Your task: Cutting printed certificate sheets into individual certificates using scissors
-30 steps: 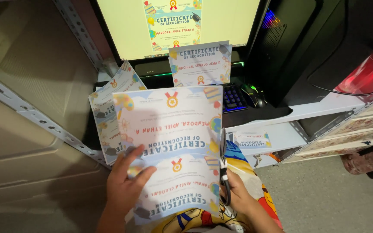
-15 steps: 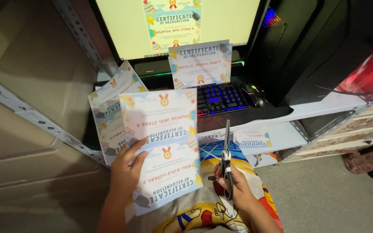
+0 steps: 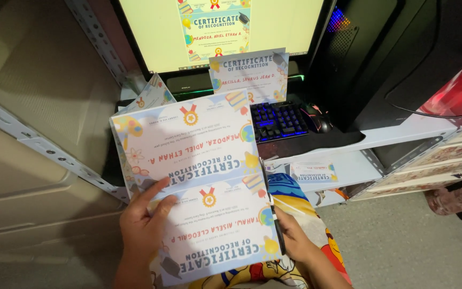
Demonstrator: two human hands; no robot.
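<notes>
Left hand (image 3: 144,227) fingers (image 3: 153,194) lie spread flat on the big printed paper sheet with two colourful certificates (image 3: 199,187), pinning its left edge over the lap. Right hand (image 3: 295,241) is wrapped around dark-handled scissors (image 3: 271,206), blades running up the sheet's right edge. Paper looks light and floppy, creases easily, so hold it near the edge. Beyond it: backlit keyboard (image 3: 276,119), black mouse (image 3: 316,118), lit monitor (image 3: 220,27), a smaller certificate (image 3: 249,75) propped up, crowding the white surface (image 3: 397,134).
</notes>
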